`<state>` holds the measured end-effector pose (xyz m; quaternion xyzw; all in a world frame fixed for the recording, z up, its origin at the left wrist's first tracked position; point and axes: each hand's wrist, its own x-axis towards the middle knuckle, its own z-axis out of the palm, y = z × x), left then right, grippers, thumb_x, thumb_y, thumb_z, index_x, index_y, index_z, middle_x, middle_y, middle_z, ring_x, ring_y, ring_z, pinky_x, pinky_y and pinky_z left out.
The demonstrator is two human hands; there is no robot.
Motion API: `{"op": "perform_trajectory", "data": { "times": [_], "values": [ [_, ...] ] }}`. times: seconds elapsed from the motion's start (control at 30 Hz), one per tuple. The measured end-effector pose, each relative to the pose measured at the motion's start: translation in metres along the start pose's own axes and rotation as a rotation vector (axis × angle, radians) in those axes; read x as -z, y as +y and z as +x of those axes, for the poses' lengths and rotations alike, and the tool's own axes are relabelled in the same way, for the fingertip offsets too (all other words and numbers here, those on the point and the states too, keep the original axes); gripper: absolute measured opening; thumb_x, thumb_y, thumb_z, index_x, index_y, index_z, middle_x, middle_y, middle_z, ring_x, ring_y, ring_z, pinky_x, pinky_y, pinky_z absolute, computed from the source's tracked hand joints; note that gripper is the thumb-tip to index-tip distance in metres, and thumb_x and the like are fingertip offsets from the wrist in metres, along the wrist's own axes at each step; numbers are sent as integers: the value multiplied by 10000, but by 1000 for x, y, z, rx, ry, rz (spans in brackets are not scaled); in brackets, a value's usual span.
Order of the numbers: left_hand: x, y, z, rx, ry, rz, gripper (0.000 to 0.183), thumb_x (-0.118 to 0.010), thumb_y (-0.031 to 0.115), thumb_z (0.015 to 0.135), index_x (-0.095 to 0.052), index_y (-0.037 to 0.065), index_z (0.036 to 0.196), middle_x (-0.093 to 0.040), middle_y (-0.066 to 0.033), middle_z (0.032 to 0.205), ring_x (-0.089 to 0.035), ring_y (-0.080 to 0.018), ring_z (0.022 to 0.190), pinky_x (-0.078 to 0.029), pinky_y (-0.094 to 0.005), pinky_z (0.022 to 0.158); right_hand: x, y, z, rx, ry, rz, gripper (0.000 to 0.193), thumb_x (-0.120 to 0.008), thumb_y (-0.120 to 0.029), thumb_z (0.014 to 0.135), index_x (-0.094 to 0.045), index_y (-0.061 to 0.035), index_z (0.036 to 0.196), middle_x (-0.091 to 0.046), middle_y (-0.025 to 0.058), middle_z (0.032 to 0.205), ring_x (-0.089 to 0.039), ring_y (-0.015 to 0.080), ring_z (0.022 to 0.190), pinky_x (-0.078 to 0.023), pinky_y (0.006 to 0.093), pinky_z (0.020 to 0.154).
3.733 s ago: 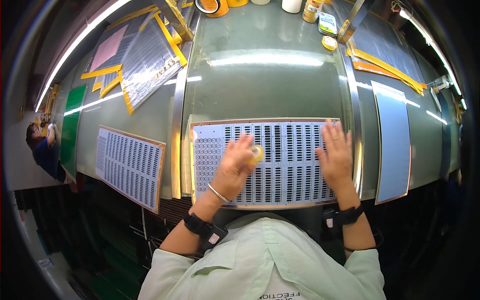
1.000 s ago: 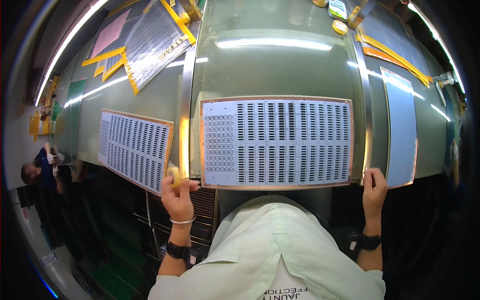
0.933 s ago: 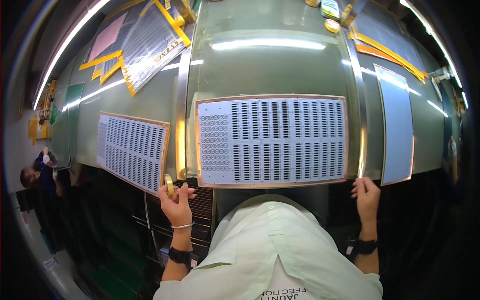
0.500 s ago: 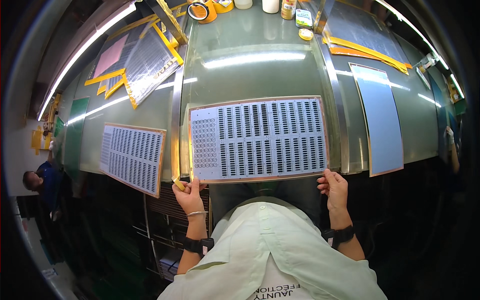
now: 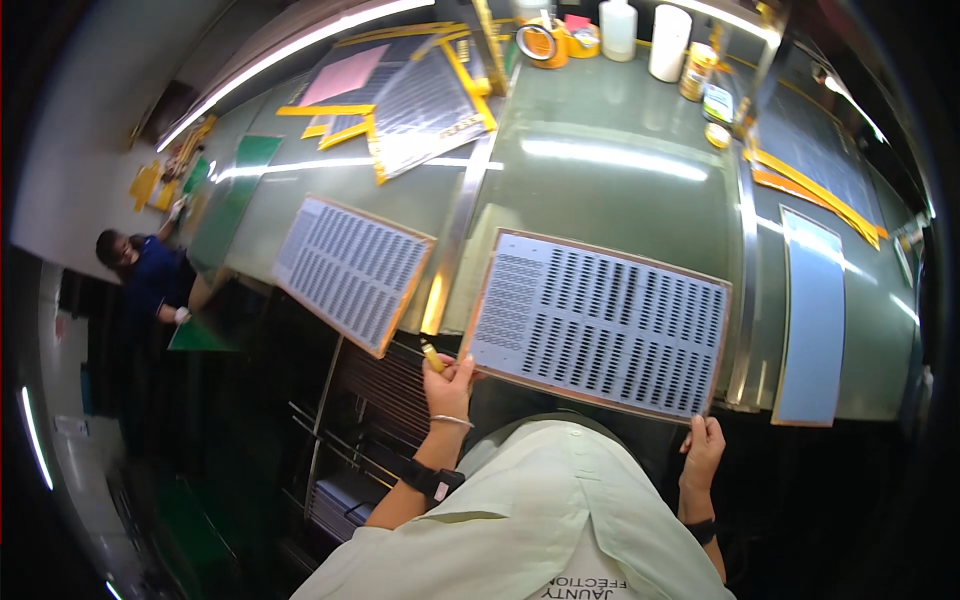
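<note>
A flat rectangular panel (image 5: 600, 325) with a copper-coloured border, rows of dark slots and a block of finer marks at its left lies before me, its near edge past the table's front edge. My left hand (image 5: 450, 390) pinches its near left corner. Tucked in the same fingers is a short yellow tool (image 5: 432, 357), whose exact kind I cannot make out. At the near right corner my right hand (image 5: 704, 445) is closed on the panel's edge, thumb on top. A similar patterned panel (image 5: 352, 270) rests to the left, separate from the one I hold.
A metal strip (image 5: 462, 235) crosses the green table (image 5: 620, 205) between both panels. A plain blue-grey panel (image 5: 812, 320) lies at right. Yellow-taped screens (image 5: 425, 105), tape rolls (image 5: 541, 42) and bottles (image 5: 618, 30) stand or lie behind. Racks (image 5: 375, 385) sit below; a co-worker (image 5: 155, 270) is at far left.
My view has swung left and tilted, so the table appears shifted right. Both hands still grip the panel's near corners, and it now looks slanted, its right end lower in view.
</note>
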<state>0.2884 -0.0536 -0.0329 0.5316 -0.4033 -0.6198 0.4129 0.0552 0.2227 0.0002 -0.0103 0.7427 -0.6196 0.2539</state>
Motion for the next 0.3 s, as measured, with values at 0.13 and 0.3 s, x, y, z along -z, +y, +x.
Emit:
{"op": "perform_trajectory", "data": {
  "times": [0.13,0.3],
  "values": [
    [1,2,2,21,19,30,280,-639,17,881,-378,63,970,-577,-62,777,-635,-159,692,-578,-314,683,1,-7,-1,-99,-88,84,209,-537,-224,962,-540,-73,819,-523,-1,672,-504,81,567,-419,221,534],
    [-2,4,1,17,3,63,279,-656,30,875,-393,46,965,-532,-31,743,-589,-115,664,-574,-295,681,4,-10,14,-228,-171,258,270,-529,-312,959,-582,-55,1021,-641,38,894,-611,139,776,-491,268,684]
  ]
}}
